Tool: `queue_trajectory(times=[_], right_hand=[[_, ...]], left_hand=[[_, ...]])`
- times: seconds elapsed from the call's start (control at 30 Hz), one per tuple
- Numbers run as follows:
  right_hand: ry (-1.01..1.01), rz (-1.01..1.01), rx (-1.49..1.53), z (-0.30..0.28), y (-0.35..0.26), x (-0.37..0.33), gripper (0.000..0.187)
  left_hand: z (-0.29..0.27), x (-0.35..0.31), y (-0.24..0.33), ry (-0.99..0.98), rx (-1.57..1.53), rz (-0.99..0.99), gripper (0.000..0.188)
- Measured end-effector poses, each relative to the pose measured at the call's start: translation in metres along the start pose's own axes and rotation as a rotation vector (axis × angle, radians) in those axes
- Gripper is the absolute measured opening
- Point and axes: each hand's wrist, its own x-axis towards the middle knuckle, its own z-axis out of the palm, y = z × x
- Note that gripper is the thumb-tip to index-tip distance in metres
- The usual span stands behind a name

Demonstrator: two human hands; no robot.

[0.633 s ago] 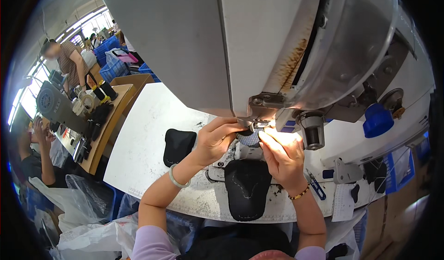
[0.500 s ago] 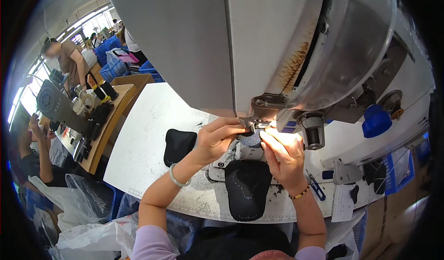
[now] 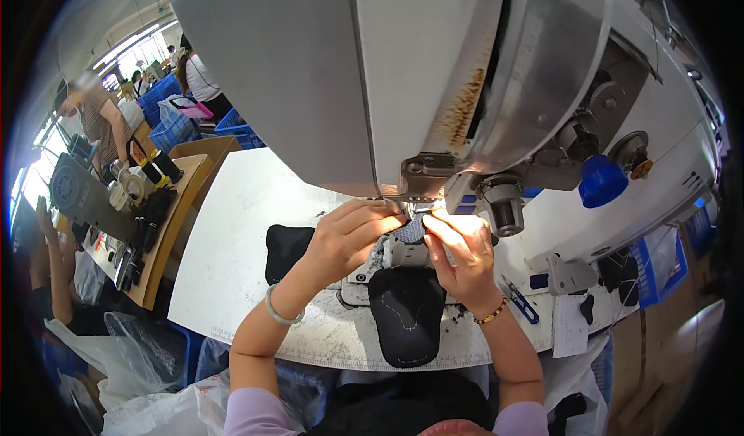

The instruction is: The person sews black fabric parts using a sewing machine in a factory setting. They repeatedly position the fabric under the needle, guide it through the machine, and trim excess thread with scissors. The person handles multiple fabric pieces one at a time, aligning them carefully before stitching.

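Observation:
Both my hands meet under the needle area of a large white sewing machine [image 3: 279,87]. Between them shows a small piece of grey patterned fabric with dark edges [image 3: 408,230]. My left hand [image 3: 347,238] pinches its left side, thumb and fingers together. My right hand [image 3: 462,256] pinches the right side by the bright lamp spot. Below the hands, a black padded fabric piece [image 3: 405,323] with pale stitch lines lies against the machine's arm, overhanging toward me. A second black piece [image 3: 285,255] lies on the white table [image 3: 232,227], partly behind my left wrist.
Blue-handled thread snips [image 3: 521,303] lie right of my right wrist. A blue knob [image 3: 603,181] juts from the machine. Dark lint dots the tabletop. Left stands another machine [image 3: 85,192] by a wooden bench with thread spools [image 3: 167,166]. Plastic bags hang below; people work beyond.
The whole view has shifted a little, so the machine and table appear farther left. Both hands stay on the fabric at the needle, with little visible change in grip.

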Motion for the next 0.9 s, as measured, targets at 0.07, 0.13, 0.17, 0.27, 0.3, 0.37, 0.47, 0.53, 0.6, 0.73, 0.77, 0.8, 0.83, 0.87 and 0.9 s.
queue_trajectory(times=[0.07, 0.13, 0.17, 0.27, 0.3, 0.37, 0.47, 0.53, 0.6, 0.73, 0.77, 0.8, 0.83, 0.87, 0.9], right_hand=[[0.025, -0.042, -0.022, 0.000, 0.000, -0.002, 0.031], [0.048, -0.066, -0.011, 0.000, -0.003, -0.002, 0.030], [0.046, -0.070, -0.020, 0.000, -0.003, -0.003, 0.029], [0.031, -0.085, -0.034, -0.001, -0.005, -0.003, 0.025], [0.028, -0.098, -0.027, -0.002, -0.004, -0.002, 0.025], [0.021, -0.105, -0.016, -0.004, -0.005, 0.000, 0.024], [-0.001, -0.070, -0.018, -0.006, -0.006, 0.000, 0.022], [-0.018, -0.022, -0.014, -0.005, -0.006, -0.002, 0.019], [-0.015, 0.002, -0.018, -0.005, -0.008, 0.002, 0.018], [-0.023, 0.035, -0.008, -0.007, -0.009, 0.005, 0.018], [-0.024, 0.034, -0.009, -0.006, -0.008, 0.006, 0.018], [-0.024, 0.038, -0.013, -0.006, -0.008, 0.006, 0.017], [-0.025, 0.043, -0.017, -0.007, -0.007, 0.005, 0.017], [-0.034, 0.054, -0.011, -0.007, -0.006, 0.006, 0.017], [-0.043, 0.069, -0.002, -0.006, -0.005, 0.006, 0.016]], left_hand=[[-0.002, 0.001, 0.006, -0.011, 0.038, 0.029, 0.035], [-0.003, 0.001, 0.015, -0.020, 0.100, 0.032, 0.036], [-0.003, 0.001, 0.018, -0.024, 0.131, 0.033, 0.037], [-0.002, 0.002, 0.024, -0.032, 0.172, 0.022, 0.037], [-0.002, 0.001, 0.026, -0.032, 0.178, 0.009, 0.038], [-0.002, -0.001, 0.028, -0.033, 0.191, -0.017, 0.038], [-0.002, -0.002, 0.026, -0.043, 0.175, -0.041, 0.040], [0.000, 0.000, 0.026, -0.024, 0.189, -0.029, 0.035], [0.000, 0.001, 0.028, -0.025, 0.215, -0.012, 0.032], [-0.001, 0.005, 0.035, -0.057, 0.311, 0.045, 0.032], [0.000, 0.005, 0.036, -0.063, 0.340, 0.063, 0.032], [0.000, 0.005, 0.035, -0.061, 0.305, 0.060, 0.033], [0.000, 0.004, 0.032, -0.059, 0.268, 0.058, 0.034], [-0.001, 0.003, 0.029, -0.058, 0.231, 0.056, 0.035], [-0.001, -0.001, 0.022, -0.059, 0.110, -0.008, 0.038]])
